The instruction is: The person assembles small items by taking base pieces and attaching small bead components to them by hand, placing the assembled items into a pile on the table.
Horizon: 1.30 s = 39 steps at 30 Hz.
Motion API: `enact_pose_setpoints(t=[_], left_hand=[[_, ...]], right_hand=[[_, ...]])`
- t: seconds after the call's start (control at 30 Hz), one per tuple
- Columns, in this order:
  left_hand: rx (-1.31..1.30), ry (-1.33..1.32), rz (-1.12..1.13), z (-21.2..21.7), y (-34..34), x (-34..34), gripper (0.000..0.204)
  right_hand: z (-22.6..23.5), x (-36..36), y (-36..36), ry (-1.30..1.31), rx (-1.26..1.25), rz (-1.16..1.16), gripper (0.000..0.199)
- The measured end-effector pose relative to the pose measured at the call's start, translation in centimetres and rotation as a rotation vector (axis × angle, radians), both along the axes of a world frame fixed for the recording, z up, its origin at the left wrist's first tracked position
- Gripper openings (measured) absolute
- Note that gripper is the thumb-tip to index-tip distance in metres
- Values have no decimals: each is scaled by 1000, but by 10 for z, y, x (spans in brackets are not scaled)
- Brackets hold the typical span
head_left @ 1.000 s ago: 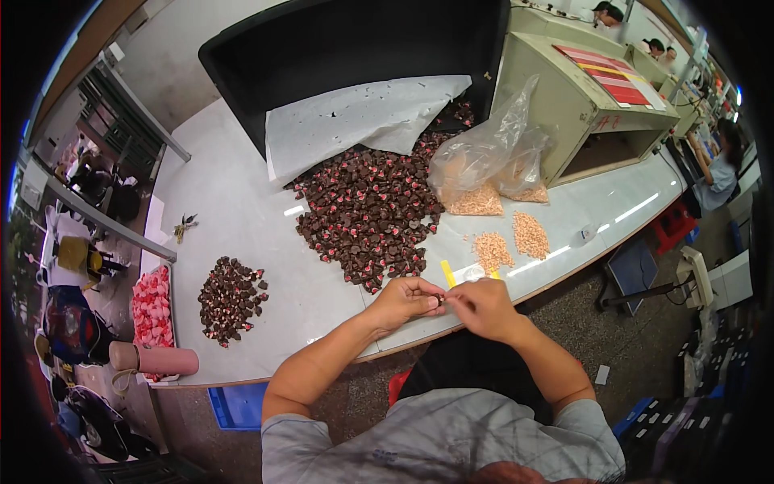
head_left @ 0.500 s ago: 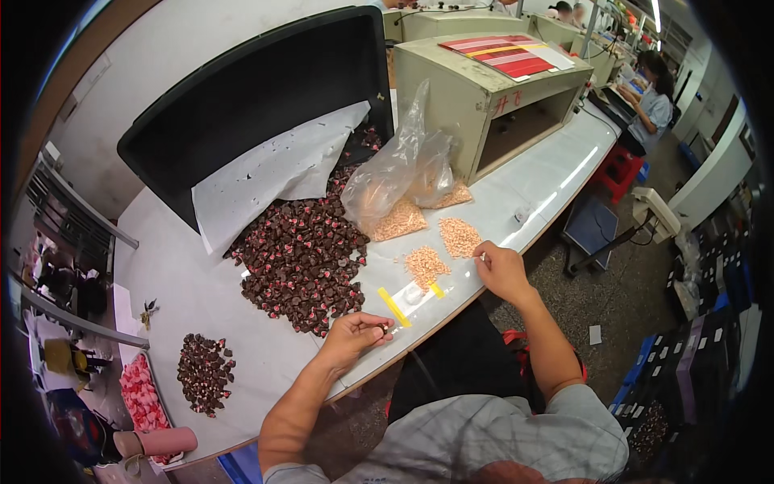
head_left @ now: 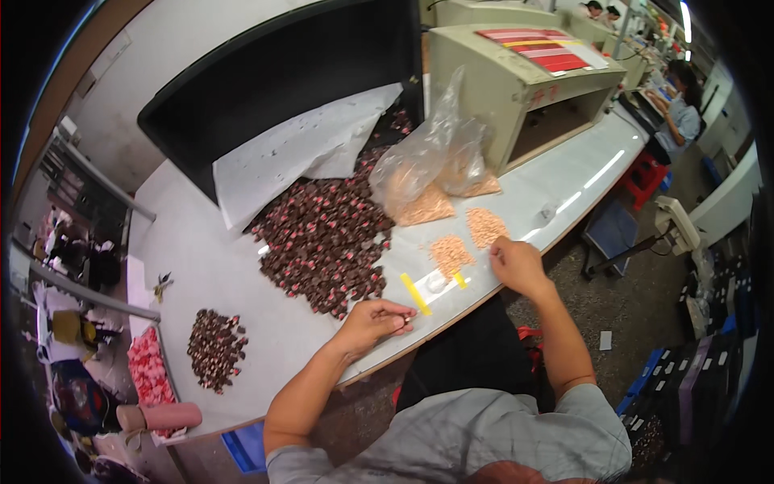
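Observation:
My left hand (head_left: 376,324) rests low over the front edge of the table, thumb and fingers pinched on a small dark piece, partly hidden by the fingertips. My right hand (head_left: 520,264) is closed with its fingertips at the near edge of a small pile of pale orange bits (head_left: 485,227); what they hold, if anything, is hidden. A second pile of the same bits (head_left: 450,254) lies between my hands. Just below it are yellow tape strips (head_left: 416,294) on the tabletop. Beyond my left hand spreads a large heap of dark brown pieces with pink spots (head_left: 326,234).
A tipped black bin (head_left: 282,89) with a white sheet (head_left: 294,157) backs the heap. Clear bags of pale bits (head_left: 423,203) lie near a beige metal box (head_left: 516,89). At left are a smaller dark pile (head_left: 216,351), a pink-filled tray (head_left: 149,367) and a pink bottle (head_left: 165,416).
The whole view has shifted, so the table's things appear farther right and slightly higher. Relative to the piles, my right hand has moved slightly left and nearer; my left hand keeps its pinch.

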<state>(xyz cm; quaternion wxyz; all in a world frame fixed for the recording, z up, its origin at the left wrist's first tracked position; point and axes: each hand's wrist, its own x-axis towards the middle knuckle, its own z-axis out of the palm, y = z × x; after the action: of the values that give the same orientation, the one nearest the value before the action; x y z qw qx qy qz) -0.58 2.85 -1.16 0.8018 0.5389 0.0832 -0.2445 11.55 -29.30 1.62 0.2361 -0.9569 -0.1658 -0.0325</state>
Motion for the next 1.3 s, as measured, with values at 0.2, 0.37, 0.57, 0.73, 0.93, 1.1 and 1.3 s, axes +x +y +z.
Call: enact_pose_setpoints(t=[0.2, 0.37, 0.57, 0.73, 0.93, 1.1, 1.3], left_hand=[[-104, -57, -95, -10, 3, 7, 28], [-178, -55, -119, -10, 4, 5, 25], [-148, -49, -135, -8, 2, 3, 23], [-92, -29, -162, -2, 3, 4, 22], [-38, -90, -193, -2, 0, 4, 20], [-40, -86, -208, -3, 0, 2, 18], [-16, -75, -224, -1, -1, 3, 18]], right_hand=[[-4, 6, -4, 39, 43, -50, 7], [-9, 1, -2, -43, -26, -37, 6], [23, -42, 38, -86, 311, 294, 9], [23, -61, 84, -6, 419, 589, 10], [9, -65, 104, -76, 379, 659, 13], [12, -68, 103, 7, 389, 661, 11], [8, -65, 101, 83, 421, 677, 10]])
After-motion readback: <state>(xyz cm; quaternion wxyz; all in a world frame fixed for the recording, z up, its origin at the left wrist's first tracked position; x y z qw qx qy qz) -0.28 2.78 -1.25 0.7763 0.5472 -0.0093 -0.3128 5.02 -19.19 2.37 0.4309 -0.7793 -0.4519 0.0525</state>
